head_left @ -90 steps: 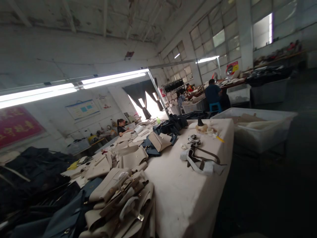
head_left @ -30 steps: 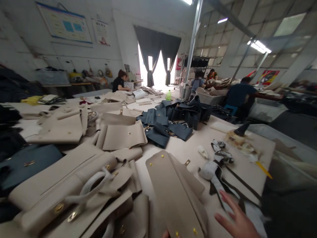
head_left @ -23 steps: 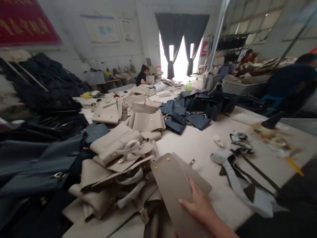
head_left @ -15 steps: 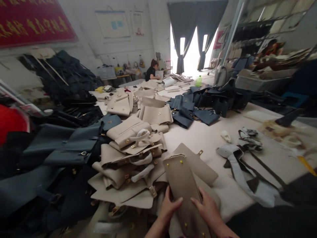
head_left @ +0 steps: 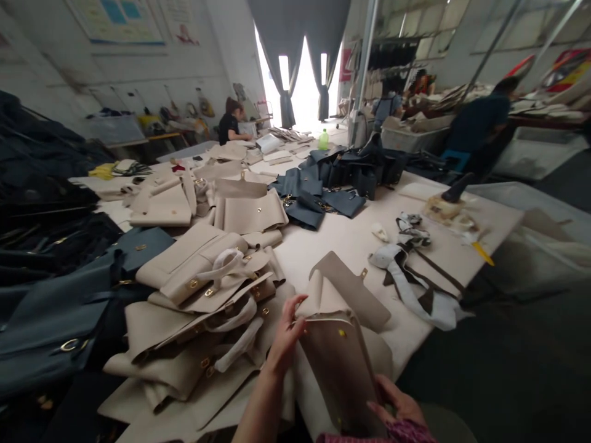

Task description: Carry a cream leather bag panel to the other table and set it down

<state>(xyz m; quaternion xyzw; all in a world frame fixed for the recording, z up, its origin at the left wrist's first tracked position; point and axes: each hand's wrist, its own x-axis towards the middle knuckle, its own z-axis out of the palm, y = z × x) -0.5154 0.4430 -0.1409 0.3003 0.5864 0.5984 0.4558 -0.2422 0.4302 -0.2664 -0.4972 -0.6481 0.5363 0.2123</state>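
Between my hands is a beige handbag (head_left: pixel 339 369), its base with small yellow-capped studs turned toward me. My left hand (head_left: pixel 290 326) pinches the bag's far left corner, thumb on the base edge and fingers over the side. At the lower right, my right hand (head_left: pixel 394 400) grips the near right edge, its fingers partly hidden. A flat beige flap with a metal clasp (head_left: pixel 353 289) spreads out behind the bag on the table. Close on the left, beige handbags (head_left: pixel 198 307) with white-wrapped handles and gold fittings lie in a loose pile.
Dark blue bags lie at the left (head_left: pixel 50 314) and mid-table (head_left: pixel 305 191). On the right of the white table (head_left: pixel 318 240) are grey-white wrapped straps (head_left: pixel 415 277) and a yellow-handled tool (head_left: pixel 482 251). Plastic bins (head_left: pixel 549 240) stand beyond the right edge. A person (head_left: pixel 231 123) sits at the far end.
My left hand has moved up from the bag's side to its far corner. My right hand stays low on the right edge. The bag has tilted, and the view has turned right.
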